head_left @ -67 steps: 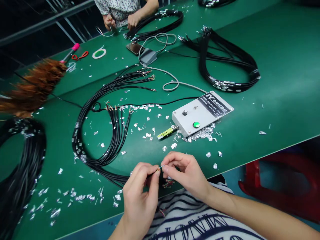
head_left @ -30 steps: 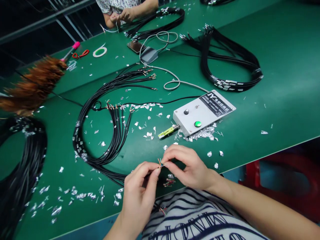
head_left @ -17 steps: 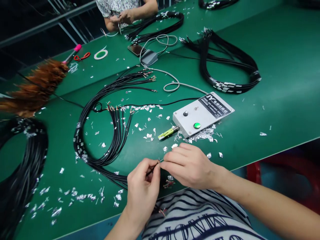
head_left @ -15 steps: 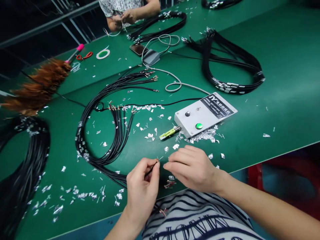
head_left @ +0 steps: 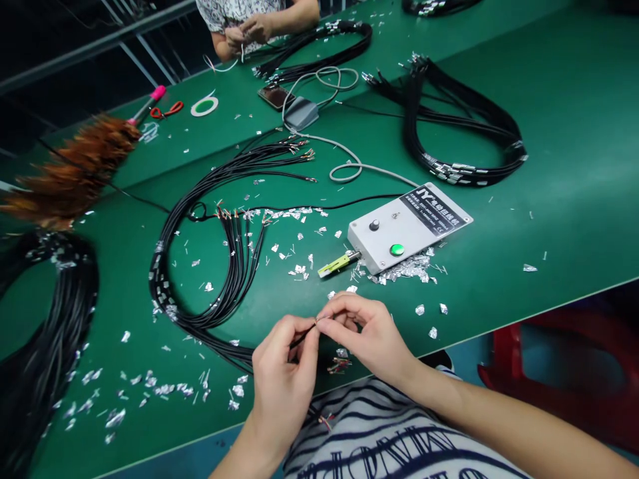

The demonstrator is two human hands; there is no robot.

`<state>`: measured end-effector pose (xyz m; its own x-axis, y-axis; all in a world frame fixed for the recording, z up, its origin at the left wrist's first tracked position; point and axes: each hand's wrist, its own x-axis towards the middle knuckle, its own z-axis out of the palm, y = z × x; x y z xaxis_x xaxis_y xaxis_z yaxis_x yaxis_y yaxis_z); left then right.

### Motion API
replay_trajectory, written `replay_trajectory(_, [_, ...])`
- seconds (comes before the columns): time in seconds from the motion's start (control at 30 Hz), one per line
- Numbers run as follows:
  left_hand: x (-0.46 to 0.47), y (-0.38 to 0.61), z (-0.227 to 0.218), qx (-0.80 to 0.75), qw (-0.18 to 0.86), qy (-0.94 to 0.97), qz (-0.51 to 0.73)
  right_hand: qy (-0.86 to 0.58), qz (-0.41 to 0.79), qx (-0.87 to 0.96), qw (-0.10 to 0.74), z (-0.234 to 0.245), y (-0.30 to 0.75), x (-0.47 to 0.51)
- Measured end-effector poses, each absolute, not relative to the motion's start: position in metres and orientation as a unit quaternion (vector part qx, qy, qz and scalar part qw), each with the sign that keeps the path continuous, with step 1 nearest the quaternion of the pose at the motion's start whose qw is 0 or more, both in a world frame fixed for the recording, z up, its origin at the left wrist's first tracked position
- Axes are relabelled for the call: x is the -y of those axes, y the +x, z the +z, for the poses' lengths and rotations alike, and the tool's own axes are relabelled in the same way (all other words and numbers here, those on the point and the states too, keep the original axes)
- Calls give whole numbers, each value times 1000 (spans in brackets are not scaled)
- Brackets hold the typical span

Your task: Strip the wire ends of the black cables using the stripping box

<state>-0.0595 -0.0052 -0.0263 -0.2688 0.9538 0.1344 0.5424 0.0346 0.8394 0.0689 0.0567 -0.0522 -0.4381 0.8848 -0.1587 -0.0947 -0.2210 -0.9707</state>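
Note:
My left hand (head_left: 282, 362) pinches a thin black cable (head_left: 298, 342) close to its stripped end. With thumb and forefinger together, my right hand (head_left: 367, 336) grips the fine strands at that same end; the fingertips of both hands nearly touch and hide most of the tip. Past my left hand, a curved bundle of black cables (head_left: 210, 338) spreads over the green table. Just beyond my hands lies a grey box (head_left: 384, 229) with a knob, a lit green button and a yellow-green clip (head_left: 338, 265) on its near end.
Foil scraps (head_left: 409, 269) litter the green table (head_left: 499, 233). More cable bundles lie at left (head_left: 74, 299) and back right (head_left: 469, 120). A grey pedal (head_left: 301, 114), phone (head_left: 274, 98), tape roll (head_left: 204, 106), red-handled scissors (head_left: 167, 110) and brown brush (head_left: 84, 159) are farther off. Another person's hands (head_left: 247, 34) work opposite.
My right hand has moved left and closed its fingertips on the cable's stripped end. My left hand stays in place with the cable. The other person's hands have shifted slightly.

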Motion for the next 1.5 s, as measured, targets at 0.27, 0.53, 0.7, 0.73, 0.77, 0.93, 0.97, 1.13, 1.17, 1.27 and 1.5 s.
replay_trajectory(0.27, [3, -62, -23, -674, 332, 481, 451, -412, 703, 434, 384, -53, 80, -66])
replay_trajectory(0.53, [3, -64, -24, -676, 388, 444, 442, -389, 725, 457, 338, -54, 70, -62])
replay_trajectory(0.7, [3, -64, -24, -682, 425, 393, 446, -368, 794, 372, 308, -55, 62, -59])
replay_trajectory(0.73, [2, -64, -23, -678, 430, 386, 455, -371, 795, 369, 308, -55, 62, -58])
replay_trajectory(0.77, [0, -64, -22, -672, 438, 380, 461, -374, 791, 372, 309, -54, 61, -57])
replay_trajectory(0.93, [-10, -61, -22, -645, 455, 368, 492, -384, 781, 395, 294, -51, 64, -56])
replay_trajectory(0.97, [-13, -60, -23, -640, 455, 357, 506, -383, 782, 396, 291, -51, 65, -57])
replay_trajectory(1.13, [-21, -67, -25, -634, 501, 300, 507, -373, 789, 392, 292, -53, 67, -60])
replay_trajectory(1.17, [-21, -71, -23, -640, 503, 311, 490, -374, 788, 391, 293, -53, 68, -61])
replay_trajectory(1.27, [-17, -83, -15, -667, 476, 391, 420, -386, 774, 394, 310, -56, 71, -66])
replay_trajectory(1.5, [-12, -89, -13, -705, 400, 444, 383, -420, 697, 457, 359, -60, 76, -70])
